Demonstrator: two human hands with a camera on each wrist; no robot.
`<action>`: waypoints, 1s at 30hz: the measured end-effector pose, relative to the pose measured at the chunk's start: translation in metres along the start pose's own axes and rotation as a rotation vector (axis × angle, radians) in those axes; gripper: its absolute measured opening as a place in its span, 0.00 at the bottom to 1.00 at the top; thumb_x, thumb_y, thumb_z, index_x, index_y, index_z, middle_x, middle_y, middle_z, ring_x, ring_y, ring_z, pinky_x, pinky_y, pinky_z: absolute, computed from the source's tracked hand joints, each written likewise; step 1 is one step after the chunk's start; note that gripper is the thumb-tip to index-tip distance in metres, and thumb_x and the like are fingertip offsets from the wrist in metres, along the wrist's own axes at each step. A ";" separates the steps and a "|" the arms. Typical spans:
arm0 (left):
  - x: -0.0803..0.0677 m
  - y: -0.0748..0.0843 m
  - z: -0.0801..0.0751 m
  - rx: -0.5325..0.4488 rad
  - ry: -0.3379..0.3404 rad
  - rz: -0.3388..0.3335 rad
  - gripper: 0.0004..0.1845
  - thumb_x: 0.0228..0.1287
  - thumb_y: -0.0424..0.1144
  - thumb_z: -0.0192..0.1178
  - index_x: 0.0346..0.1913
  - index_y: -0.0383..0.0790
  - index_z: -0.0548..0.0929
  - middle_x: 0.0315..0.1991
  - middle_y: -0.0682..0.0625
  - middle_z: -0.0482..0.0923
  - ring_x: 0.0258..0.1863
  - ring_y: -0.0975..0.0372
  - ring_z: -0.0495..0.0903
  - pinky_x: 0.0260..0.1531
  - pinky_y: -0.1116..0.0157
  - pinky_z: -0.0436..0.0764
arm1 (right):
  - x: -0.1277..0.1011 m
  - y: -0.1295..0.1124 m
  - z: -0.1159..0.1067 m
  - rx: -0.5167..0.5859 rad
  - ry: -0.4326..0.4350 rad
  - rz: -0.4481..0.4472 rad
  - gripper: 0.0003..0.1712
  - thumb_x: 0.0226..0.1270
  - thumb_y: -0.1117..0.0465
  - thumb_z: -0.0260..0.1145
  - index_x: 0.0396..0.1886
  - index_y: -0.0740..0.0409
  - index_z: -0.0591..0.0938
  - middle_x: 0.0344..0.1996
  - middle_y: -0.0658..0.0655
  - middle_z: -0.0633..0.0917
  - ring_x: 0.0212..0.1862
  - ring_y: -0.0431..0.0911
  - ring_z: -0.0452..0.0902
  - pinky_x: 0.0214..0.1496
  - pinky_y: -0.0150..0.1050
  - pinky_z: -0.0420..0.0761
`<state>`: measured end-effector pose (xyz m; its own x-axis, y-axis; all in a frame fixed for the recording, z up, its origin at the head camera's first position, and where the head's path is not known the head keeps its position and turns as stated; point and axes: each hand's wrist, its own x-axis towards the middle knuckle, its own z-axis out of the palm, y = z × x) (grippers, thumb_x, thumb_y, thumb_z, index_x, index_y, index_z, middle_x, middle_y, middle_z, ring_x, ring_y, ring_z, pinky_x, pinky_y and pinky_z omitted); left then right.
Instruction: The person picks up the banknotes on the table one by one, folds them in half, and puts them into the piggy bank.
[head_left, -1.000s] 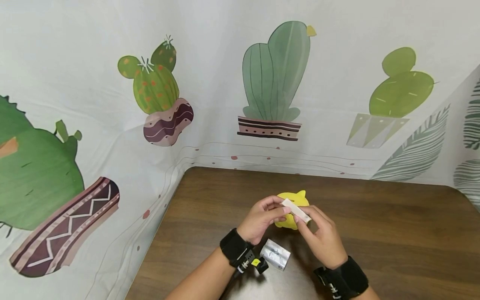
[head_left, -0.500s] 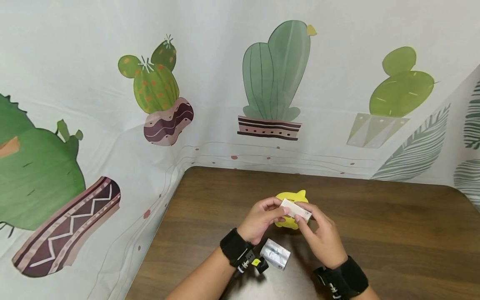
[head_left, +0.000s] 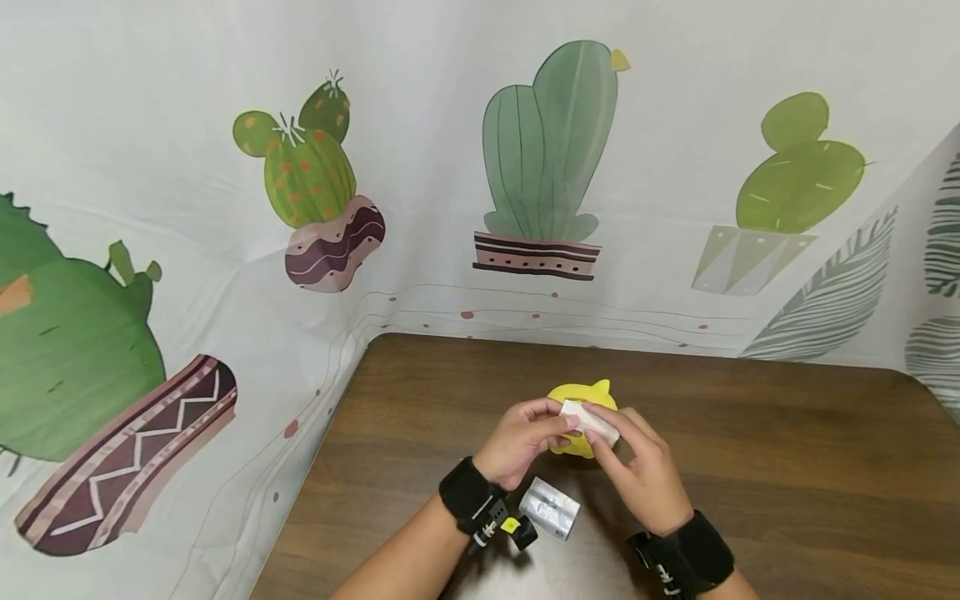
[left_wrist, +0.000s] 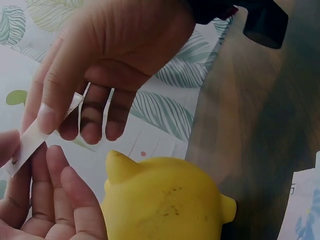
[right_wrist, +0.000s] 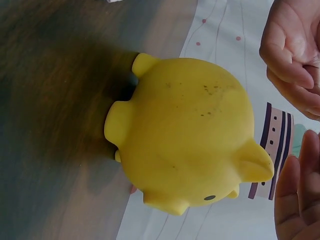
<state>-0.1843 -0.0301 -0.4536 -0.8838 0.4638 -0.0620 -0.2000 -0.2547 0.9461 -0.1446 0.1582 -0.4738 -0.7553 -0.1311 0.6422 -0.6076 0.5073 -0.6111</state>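
Observation:
A small white strip (head_left: pixel 591 421), which looks like folded paper, is held between my two hands in the head view. My left hand (head_left: pixel 525 437) pinches its left end with thumb and fingers. At the other end my right hand (head_left: pixel 641 467) pinches it in the same way. A dark mark shows near one end of the strip (left_wrist: pixel 31 142) in the left wrist view. Behind and below the hands stands a yellow piggy bank (right_wrist: pixel 185 125), apart from them in the right wrist view. The head view shows it partly covered by the hands and the strip.
A silvery rectangular packet (head_left: pixel 550 507) lies on the brown wooden table (head_left: pixel 787 467) just in front of the left wrist. A white cloth (head_left: pixel 420 167) printed with cacti hangs behind and to the left of the table.
The strip has turned in my fingers, showing a wider face than one second ago. Both hands keep nearly the same place and grip. The piggy bank and packet stay put.

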 end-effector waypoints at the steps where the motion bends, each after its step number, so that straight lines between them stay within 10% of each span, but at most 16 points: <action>1: 0.000 0.000 0.000 -0.007 -0.005 -0.003 0.08 0.68 0.29 0.59 0.46 0.28 0.80 0.36 0.56 0.82 0.36 0.66 0.81 0.44 0.68 0.82 | 0.000 0.001 0.000 0.003 0.003 -0.005 0.28 0.59 0.75 0.72 0.60 0.57 0.82 0.41 0.51 0.83 0.40 0.34 0.72 0.42 0.22 0.74; 11: 0.000 -0.001 -0.001 -0.023 -0.008 -0.010 0.15 0.66 0.26 0.58 0.54 0.24 0.76 0.38 0.55 0.81 0.36 0.65 0.80 0.44 0.68 0.82 | 0.000 0.001 0.000 -0.042 -0.027 0.047 0.22 0.63 0.72 0.71 0.56 0.55 0.82 0.49 0.55 0.87 0.48 0.33 0.79 0.48 0.19 0.76; 30: 0.003 -0.004 -0.001 0.005 0.018 -0.002 0.08 0.69 0.29 0.59 0.48 0.30 0.81 0.34 0.55 0.83 0.36 0.66 0.82 0.43 0.69 0.82 | 0.000 -0.004 0.000 0.038 -0.048 0.093 0.11 0.69 0.71 0.65 0.46 0.53 0.82 0.26 0.45 0.86 0.32 0.34 0.81 0.40 0.23 0.78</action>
<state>-0.1863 -0.0285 -0.4574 -0.8907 0.4493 -0.0695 -0.1997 -0.2493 0.9476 -0.1415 0.1562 -0.4713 -0.8191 -0.1257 0.5597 -0.5425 0.4870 -0.6845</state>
